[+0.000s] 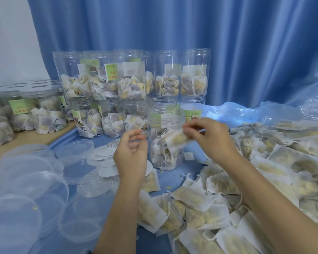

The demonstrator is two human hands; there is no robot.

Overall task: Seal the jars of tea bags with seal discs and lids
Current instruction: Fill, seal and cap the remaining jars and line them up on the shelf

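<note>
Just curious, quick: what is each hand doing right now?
Left hand: loosely curled, holding nothing visible.
Right hand: pinching a tea bag in front of the open jar.

I have one head-worn wide-angle view only; it looks forward and down, close over the counter (173,177); blue curtain (173,24) fills the upper frame.

soft even light, blurred hands (207,136), bowed wide-angle edges.

We cannot tell what the blurred left hand (131,153) holds; the lids (22,195) run off the left edge, label print (19,106) is unreadable.
</note>
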